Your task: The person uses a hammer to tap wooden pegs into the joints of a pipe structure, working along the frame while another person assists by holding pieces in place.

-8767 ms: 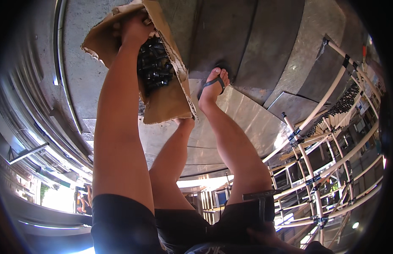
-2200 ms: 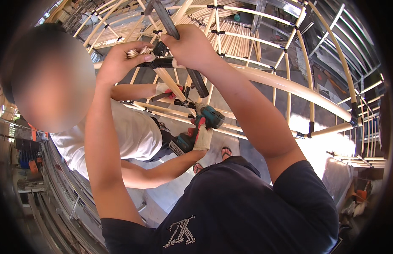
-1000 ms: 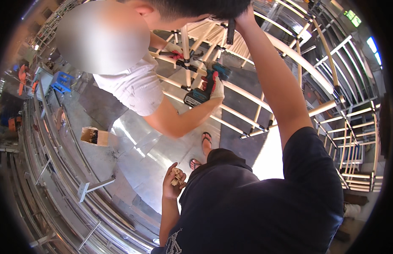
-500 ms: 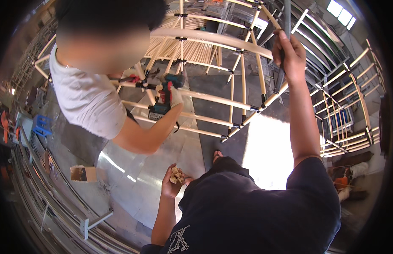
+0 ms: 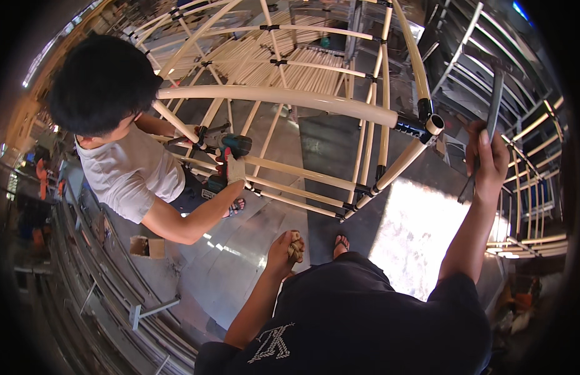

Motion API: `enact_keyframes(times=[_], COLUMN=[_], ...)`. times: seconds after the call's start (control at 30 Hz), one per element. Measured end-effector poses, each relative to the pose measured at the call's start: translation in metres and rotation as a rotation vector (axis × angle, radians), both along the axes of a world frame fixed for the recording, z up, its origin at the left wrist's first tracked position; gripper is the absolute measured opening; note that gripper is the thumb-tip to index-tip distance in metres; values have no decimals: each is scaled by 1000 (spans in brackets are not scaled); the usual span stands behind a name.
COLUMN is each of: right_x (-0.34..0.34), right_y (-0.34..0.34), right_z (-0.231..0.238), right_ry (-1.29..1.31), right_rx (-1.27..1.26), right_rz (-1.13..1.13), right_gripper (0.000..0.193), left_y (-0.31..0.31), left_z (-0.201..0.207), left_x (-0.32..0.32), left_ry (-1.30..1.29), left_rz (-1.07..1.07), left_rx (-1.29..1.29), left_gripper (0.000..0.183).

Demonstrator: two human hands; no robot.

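Note:
My right hand (image 5: 486, 159) is raised at the right, closed around a dark metal tool (image 5: 490, 119) with a long handle, next to the black joint (image 5: 421, 122) of a cream pipe frame (image 5: 283, 97). My left hand (image 5: 287, 250) hangs low at the middle, closed on a few small brown pieces (image 5: 296, 245). To the left, a co-worker in a white shirt (image 5: 130, 175) crouches at the frame and holds a teal power drill (image 5: 230, 150) against a pipe.
Shiny sheet metal (image 5: 233, 269) covers the floor below. A small cardboard box (image 5: 146, 247) lies by the co-worker. Metal racks (image 5: 527, 144) stand at the right, steel rails (image 5: 115, 300) run along the lower left, and stacked cream pipes (image 5: 283, 62) lie behind the frame.
My view has tilted down over the frame. My right hand with the tool has moved from above the pipes to the right side. My left hand stays low with the small pieces.

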State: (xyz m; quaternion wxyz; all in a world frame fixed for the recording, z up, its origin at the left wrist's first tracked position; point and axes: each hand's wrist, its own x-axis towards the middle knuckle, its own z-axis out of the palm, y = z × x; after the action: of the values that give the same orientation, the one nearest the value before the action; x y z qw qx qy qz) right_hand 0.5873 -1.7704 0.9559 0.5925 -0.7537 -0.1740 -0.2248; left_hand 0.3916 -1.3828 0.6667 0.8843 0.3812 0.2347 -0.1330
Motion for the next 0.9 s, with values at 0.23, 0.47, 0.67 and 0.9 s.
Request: enact_keyframes(times=[0.23, 0.47, 0.67, 0.9], right_x=[35, 50, 49, 32], right_y=[-52, -73, -69, -90], right_z=[-52, -65, -52, -34], right_ry=[101, 151, 144, 135], right_rx=[61, 173, 143, 49], right_rz=[98, 221, 322, 260], right_gripper=[42, 42, 38, 42], left_y=[-74, -88, -99, -170], left_z=[37, 154, 258, 332], left_x=[54, 108, 147, 200], left_ry=[-59, -263, -763, -1195], left_rz=[116, 246, 37, 25], left_rx=[-79, 139, 397, 1586], left_gripper=[33, 36, 46, 30])
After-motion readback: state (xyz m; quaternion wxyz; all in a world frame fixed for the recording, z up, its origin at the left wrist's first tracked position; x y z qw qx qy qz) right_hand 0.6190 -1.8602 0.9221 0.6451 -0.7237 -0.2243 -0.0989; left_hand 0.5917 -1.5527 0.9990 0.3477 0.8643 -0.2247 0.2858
